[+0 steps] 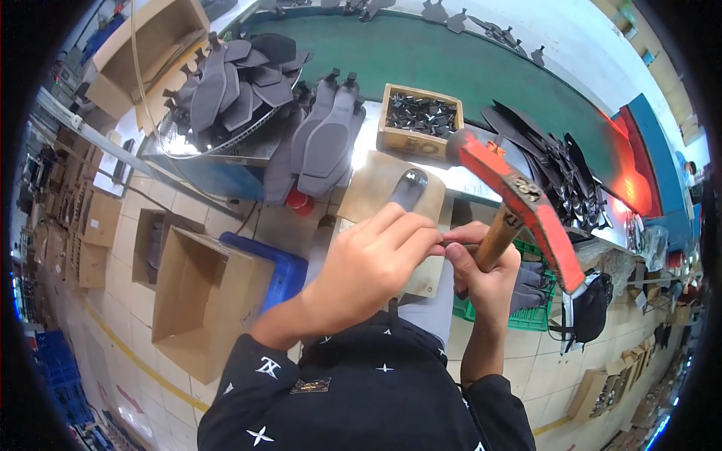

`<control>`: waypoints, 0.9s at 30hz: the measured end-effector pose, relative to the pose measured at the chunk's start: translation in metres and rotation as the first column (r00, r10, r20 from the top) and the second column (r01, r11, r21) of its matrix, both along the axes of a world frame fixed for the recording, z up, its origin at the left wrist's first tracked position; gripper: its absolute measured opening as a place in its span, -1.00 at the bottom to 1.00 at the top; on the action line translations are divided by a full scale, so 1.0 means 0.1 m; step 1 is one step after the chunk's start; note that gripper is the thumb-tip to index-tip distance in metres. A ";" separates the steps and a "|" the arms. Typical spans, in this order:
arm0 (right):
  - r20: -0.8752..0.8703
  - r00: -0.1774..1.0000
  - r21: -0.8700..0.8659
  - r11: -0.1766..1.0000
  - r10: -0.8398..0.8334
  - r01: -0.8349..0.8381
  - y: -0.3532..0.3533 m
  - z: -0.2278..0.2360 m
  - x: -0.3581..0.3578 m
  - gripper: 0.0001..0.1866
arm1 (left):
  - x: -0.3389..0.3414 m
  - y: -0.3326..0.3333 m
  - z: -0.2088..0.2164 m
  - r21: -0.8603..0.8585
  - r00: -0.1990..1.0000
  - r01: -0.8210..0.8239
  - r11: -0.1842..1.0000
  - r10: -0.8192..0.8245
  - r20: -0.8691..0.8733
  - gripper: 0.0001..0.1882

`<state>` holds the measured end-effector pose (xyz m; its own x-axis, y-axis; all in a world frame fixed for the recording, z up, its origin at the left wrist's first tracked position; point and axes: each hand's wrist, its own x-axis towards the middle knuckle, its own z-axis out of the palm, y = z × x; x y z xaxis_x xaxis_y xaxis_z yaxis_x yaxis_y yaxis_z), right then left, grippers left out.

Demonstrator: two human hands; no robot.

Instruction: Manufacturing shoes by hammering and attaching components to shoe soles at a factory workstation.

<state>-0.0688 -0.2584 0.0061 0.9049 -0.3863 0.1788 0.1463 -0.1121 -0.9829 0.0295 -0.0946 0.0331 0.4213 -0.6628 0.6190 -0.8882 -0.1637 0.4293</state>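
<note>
My right hand [487, 274] is closed round the wooden handle of a hammer [523, 199] with a worn red head, tilted up to the right. The right thumb and forefinger also pinch together beside the fingertips of my left hand [380, 252]. My left hand is closed, its fingers curled; what the meeting fingertips hold is too small or hidden to make out. Just beyond the left knuckles, a shiny dark rounded piece [410, 188] lies on a tan board [370, 188]. My left hand covers its near part.
A wooden box [417, 143] of small black parts stands beyond the board. Grey flat tabbed pieces [226, 83] heap in a basket at left; more grey pieces [329, 143] hang over the edge. Dark pieces [556, 177] pile at right. Behind runs a green conveyor belt [338, 46].
</note>
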 end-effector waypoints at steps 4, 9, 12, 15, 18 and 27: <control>-0.012 1.000 0.119 0.993 -0.023 0.024 0.01 -0.07 0.04 -0.86 | 0.14 0.01 -0.03 0.001 0.991 0.109 0.994 -0.109 -0.084 -0.78; 0.046 0.999 0.322 0.947 -0.006 -0.010 -0.06 -0.09 0.03 -0.84 | 0.21 -0.03 -0.24 -0.176 0.936 0.185 0.967 -0.228 -0.267 -0.74; -0.056 0.997 0.176 0.983 0.061 -0.050 -0.15 -0.13 0.07 -0.87 | 0.27 -0.05 -0.28 -0.089 0.924 0.236 0.968 -0.251 -0.288 -0.69; -0.098 0.995 0.159 0.987 0.019 -0.004 -0.25 -0.22 0.17 -0.88 | 0.53 -0.21 -0.52 0.043 0.963 0.015 0.999 -0.003 -0.268 -0.66; -0.106 0.994 0.010 0.999 -0.039 0.041 -0.37 -0.43 0.38 -0.83 | 0.86 -0.49 -0.96 0.064 0.965 -0.158 0.985 0.168 -0.203 -0.60; -0.107 0.994 -0.093 0.995 0.015 -0.025 -0.48 -0.77 0.95 -0.77 | 1.13 -0.52 -1.51 -0.052 0.972 -0.140 0.989 0.127 -0.196 -0.73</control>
<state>0.0259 -0.3062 -0.0709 0.9281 -0.3537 0.1163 0.0452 -0.2029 -0.9782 0.1424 -0.1468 -0.1176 0.6180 -0.5538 0.5580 -0.7606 -0.2416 0.6026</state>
